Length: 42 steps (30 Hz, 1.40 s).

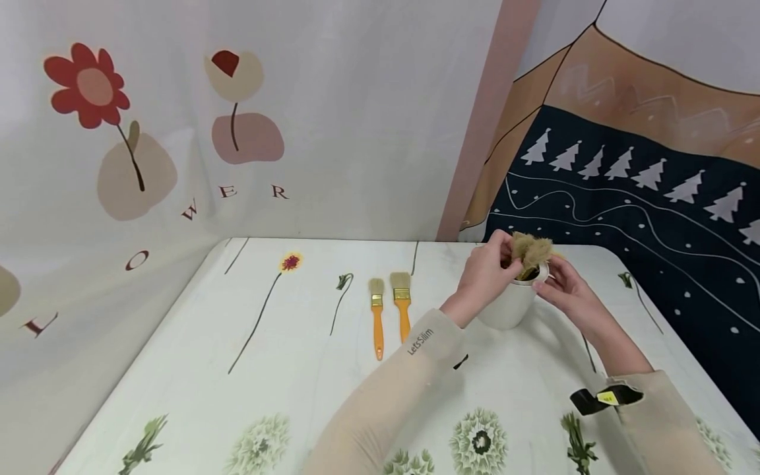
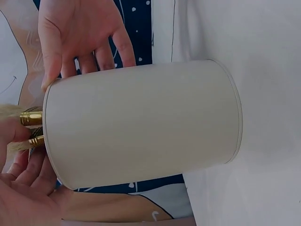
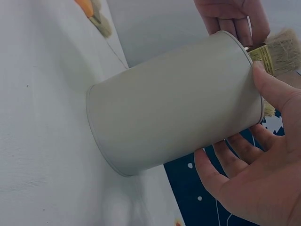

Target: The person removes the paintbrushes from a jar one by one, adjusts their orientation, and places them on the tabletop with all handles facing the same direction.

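Observation:
A tall white cylindrical container (image 1: pixel 505 310) stands toward the right of the table. Paintbrushes (image 1: pixel 532 249) poke out of its mouth, bristles up; two gold ferrules show at the rim in the left wrist view, while their handles are hidden inside. My left hand (image 1: pixel 488 272) is at the rim and pinches a paintbrush (image 2: pixel 32 117) near its ferrule with thumb and fingers. On the opposite side, my right hand (image 1: pixel 572 293) holds the container, thumb (image 3: pixel 273 87) at the rim and fingers curved along the wall.
Two more paintbrushes with orange handles, a narrow one (image 1: pixel 377 316) and a wider one (image 1: pixel 402 303), lie left of the container. A white cloth (image 1: pixel 196 396) printed with flowers covers the table. Behind hang printed curtains (image 1: pixel 356 119).

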Tool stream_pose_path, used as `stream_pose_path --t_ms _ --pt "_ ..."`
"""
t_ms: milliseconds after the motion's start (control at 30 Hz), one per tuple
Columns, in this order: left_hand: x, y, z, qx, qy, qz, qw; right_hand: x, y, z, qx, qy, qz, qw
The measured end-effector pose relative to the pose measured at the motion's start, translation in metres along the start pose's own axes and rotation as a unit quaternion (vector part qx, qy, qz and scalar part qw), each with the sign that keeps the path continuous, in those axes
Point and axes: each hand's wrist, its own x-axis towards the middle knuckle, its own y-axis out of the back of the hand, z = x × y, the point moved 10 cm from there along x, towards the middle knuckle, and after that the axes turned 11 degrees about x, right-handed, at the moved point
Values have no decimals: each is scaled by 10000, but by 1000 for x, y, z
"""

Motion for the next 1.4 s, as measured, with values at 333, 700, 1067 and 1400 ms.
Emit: stream_pose_path --t_ms 333,700,1067,1400 --pt "2 6 3 -61 -81 76 9999 2 0 0 41 -22 -28 10000" --pt "4 3 8 613 -229 -141 9978 -1 0 1 106 110 3 9999" --pt "4 -7 10 1355 -366 -875 9862 -5 -3 -12 246 716 -89 9971" --pt "2 -10 12 1132 -589 -1407 9818 -10 -8 -25 -30 1175 -34 9931"
